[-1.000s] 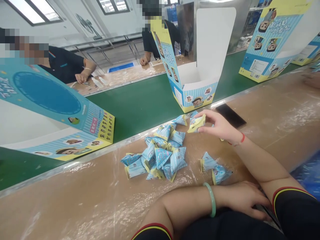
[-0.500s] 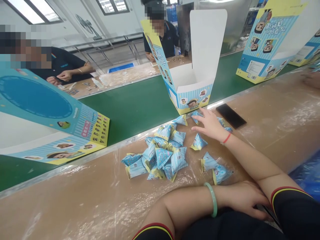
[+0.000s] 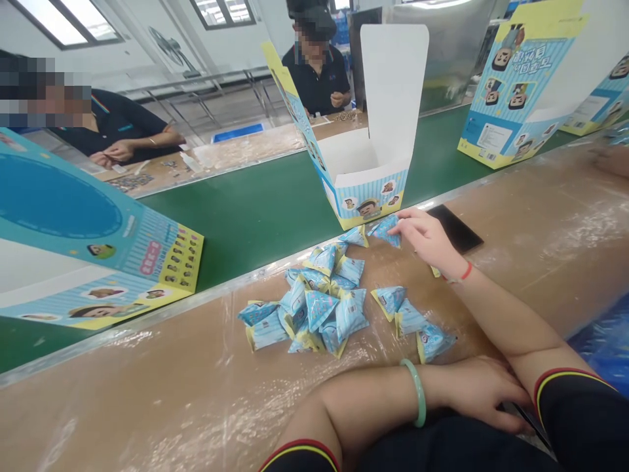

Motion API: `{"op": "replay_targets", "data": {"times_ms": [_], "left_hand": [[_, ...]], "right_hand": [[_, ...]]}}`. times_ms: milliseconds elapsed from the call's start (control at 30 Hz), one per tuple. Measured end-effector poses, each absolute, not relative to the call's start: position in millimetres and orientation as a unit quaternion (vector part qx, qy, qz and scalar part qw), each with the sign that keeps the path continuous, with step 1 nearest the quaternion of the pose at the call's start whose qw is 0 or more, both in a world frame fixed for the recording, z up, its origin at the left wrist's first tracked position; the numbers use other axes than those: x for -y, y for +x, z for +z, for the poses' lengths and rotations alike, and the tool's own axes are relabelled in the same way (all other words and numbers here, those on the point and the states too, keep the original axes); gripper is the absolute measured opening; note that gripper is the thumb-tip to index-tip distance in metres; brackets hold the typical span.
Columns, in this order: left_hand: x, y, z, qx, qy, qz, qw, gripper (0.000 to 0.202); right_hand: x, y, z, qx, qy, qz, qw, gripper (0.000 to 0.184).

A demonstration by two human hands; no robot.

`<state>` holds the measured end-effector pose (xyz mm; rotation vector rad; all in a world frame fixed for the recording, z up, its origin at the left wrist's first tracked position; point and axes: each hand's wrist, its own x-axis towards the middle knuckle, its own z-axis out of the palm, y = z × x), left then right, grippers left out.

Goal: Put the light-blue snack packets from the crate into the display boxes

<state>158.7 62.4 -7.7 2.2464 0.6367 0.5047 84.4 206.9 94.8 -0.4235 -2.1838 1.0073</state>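
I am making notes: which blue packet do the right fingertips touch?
The packet by the lower right corner of the second box from the left: fingertips of the right hand touch it, while the heap and the three packets below lie apart.

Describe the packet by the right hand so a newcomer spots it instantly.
Find the open box standing mid-picture on the green belt. Just below its yellow base, by the brown table's edge, is a blue packet. Unlike its neighbours, it visibly touches the right hand.
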Motion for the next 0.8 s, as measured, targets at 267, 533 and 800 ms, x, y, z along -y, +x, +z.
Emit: {"op": "replay_targets", "data": {"times_ms": [267, 533, 800], "left_hand": [[-62.0, 159.9, -10.1, -0.251, 0.873, 0.201, 0.368, 0.032], [-59.1, 157.1, -5.2, -0.257, 0.869, 0.196, 0.374, 0.029], [-60.5, 158.7, -0.2, -0.245, 0.873, 0.201, 0.371, 0.032]], "right_hand": [[-208.3, 90.1, 99.9, 0.853, -0.141, 0.397, 0.309, 0.055], [-203.7, 84.8, 85.2, 0.926, -0.121, 0.279, 0.223, 0.04], [-193.9, 99.6, 90.4, 0.979, -0.049, 0.174, 0.097, 0.036]]}}
